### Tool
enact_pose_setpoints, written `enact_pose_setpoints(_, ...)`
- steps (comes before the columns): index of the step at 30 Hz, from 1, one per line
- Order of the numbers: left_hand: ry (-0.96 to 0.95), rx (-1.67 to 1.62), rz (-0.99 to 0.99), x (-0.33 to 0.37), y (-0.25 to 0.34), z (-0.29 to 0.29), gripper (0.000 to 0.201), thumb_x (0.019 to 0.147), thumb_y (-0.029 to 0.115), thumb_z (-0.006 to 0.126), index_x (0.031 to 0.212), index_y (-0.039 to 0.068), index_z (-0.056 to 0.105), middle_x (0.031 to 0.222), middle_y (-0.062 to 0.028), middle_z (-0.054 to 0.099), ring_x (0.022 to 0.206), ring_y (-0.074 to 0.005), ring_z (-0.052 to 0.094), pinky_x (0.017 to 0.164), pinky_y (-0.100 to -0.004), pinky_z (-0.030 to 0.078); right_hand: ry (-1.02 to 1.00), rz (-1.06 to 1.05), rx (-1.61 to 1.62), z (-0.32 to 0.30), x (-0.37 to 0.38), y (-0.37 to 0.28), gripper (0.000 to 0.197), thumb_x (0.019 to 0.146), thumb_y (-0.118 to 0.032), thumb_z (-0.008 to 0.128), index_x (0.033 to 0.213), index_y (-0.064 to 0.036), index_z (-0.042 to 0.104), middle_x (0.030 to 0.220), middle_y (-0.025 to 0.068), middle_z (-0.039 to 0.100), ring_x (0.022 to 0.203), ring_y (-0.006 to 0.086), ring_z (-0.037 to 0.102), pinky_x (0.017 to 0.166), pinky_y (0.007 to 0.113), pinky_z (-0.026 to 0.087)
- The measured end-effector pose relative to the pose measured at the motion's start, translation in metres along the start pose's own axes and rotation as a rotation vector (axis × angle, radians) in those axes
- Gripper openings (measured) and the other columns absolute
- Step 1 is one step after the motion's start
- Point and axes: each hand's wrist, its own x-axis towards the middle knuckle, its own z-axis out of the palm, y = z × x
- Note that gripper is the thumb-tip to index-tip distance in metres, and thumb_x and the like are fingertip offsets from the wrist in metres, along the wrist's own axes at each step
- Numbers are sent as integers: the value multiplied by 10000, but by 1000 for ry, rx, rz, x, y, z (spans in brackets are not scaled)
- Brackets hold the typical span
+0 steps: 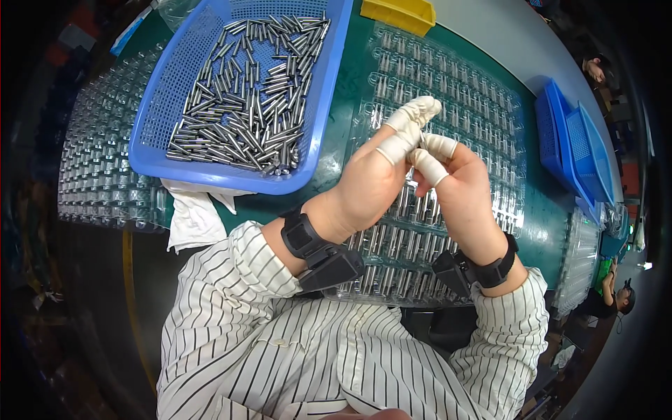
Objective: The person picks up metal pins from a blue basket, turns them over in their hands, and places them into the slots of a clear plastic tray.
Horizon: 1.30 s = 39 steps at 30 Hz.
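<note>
My left hand point(374, 168) and my right hand point(462, 185) meet over a clear plastic tray point(519, 126), with white finger cots on several fingertips. Both hands are closed in a pinch, their fingertips nearly touching. A thin sliver shows between them, too small and covered to name. Rows of shiny metal pins point(392, 241) stand or lie in the tray's pockets, and my hands hide its middle. To the left, a blue mesh basket point(323, 105) holds a loose heap of metal pins point(245, 112).
Clear moulded trays point(105, 157) are at the far left, and others point(579, 255) at the right. A white cloth point(194, 220) hangs below the basket. A yellow bin point(399, 15) stands behind the tray; blue baskets point(570, 147) lie right on the green table point(341, 115). Other people are at the right edge.
</note>
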Motion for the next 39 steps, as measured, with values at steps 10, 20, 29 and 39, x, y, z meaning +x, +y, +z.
enact_pose_setpoints(10,55,32,-81,0,0,6,437,953,95,326,1379,23,259,1393,-133,355,1287,-211,329,1025,-299,309,-44,41,134,-1,-11,-5,223,881,-73,549,1059,61,557,898,73,621,705,107,582,615,223,493)
enact_pose_setpoints(20,47,56,-41,-5,-7,7,446,944,85,338,1381,27,265,1401,-121,353,1314,-202,302,1039,-309,290,-23,61,90,-2,-13,5,202,897,-82,532,1058,35,563,847,46,610,693,101,583,580,213,473)
enact_pose_setpoints(29,168,219,278,8,22,-1,461,937,165,367,1370,25,288,1374,-150,383,1304,-263,324,1045,-407,292,-64,-444,-818,-44,23,16,140,844,-67,584,978,-39,608,823,75,612,692,181,590,600,265,463)
enact_pose_setpoints(39,270,-20,303,15,40,-36,406,945,197,361,1301,3,382,1320,-186,434,1264,-323,376,1003,-430,359,-375,-637,-1267,-24,79,31,210,729,-41,628,931,-97,632,856,76,596,755,250,566,665,351,475)
